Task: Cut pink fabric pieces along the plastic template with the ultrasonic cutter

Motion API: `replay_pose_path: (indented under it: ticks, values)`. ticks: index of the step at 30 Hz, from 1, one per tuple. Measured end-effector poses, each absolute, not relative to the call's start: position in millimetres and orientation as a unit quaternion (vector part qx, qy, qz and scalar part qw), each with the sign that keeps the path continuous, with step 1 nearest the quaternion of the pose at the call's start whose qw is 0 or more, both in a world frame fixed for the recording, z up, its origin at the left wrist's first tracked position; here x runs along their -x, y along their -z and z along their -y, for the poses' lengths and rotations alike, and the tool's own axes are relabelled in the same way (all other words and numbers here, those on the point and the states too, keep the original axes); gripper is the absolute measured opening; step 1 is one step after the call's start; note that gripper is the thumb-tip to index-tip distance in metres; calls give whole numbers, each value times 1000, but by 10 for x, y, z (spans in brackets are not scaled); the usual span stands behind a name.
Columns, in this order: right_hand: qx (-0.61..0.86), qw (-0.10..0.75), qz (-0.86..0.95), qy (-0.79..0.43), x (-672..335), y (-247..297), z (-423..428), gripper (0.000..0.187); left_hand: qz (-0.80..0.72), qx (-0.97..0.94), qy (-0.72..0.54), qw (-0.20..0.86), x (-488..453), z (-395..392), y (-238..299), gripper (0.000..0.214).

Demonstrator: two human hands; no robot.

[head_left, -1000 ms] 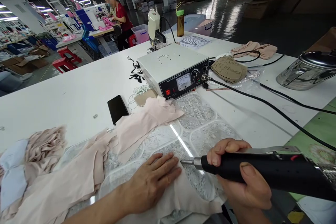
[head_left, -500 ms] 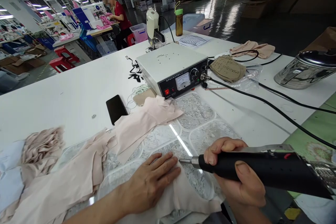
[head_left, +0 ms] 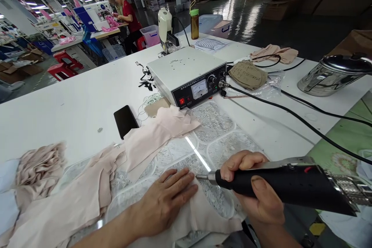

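My left hand (head_left: 171,197) lies flat with fingers stretched over a pale pink fabric piece (head_left: 206,213), pressing it on a clear patterned sheet (head_left: 216,122). In my right hand (head_left: 255,190) is a black handheld ultrasonic welder (head_left: 279,186), fingers wrapped around its body. Its metal tip points left and sits beside my left fingertips at the fabric's edge; whether it touches the fabric I cannot tell. More pale pink fabric pieces (head_left: 66,201) lie in overlapping layers to the left, and another stack (head_left: 159,126) rests farther up the sheet.
The welder's control box (head_left: 186,77) stands beyond my hands, its black cable (head_left: 290,112) running right. A phone (head_left: 125,121), brown card templates (head_left: 248,75), a bottle (head_left: 194,23) and a steel pitcher (head_left: 328,77) are on the white table (head_left: 58,120). A person in red (head_left: 130,15) sits at a sewing machine.
The view has shifted slightly, so the table things appear a little farther left. Both hands keep nearly the same pose, with the welder tip still by my left fingertips.
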State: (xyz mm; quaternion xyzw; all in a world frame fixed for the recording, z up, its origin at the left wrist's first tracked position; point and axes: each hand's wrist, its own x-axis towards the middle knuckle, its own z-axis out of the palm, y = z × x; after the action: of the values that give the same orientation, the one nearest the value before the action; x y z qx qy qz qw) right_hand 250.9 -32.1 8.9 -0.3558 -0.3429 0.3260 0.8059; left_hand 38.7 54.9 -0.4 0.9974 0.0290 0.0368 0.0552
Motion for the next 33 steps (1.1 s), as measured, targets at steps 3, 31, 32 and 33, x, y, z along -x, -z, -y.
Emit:
replay_pose_path:
  ticks: [3, 31, 32, 33]
  values:
    - [353, 814, 322, -330, -2531, -96, 346, 14, -35, -997, -41, 59, -375, -546, 17, 45]
    - [354, 807, 303, -363, -2533, -116, 453, 16, -43, -997, -29, 51, -356, -511, 61, 47]
    - [352, 807, 309, -361, -2532, -112, 448, 16, -41, -998, -29, 49, -356, -509, 61, 48]
    - [351, 805, 316, -359, -2532, -108, 442, 16, -40, -998, -27, 49, -357, -507, 61, 48]
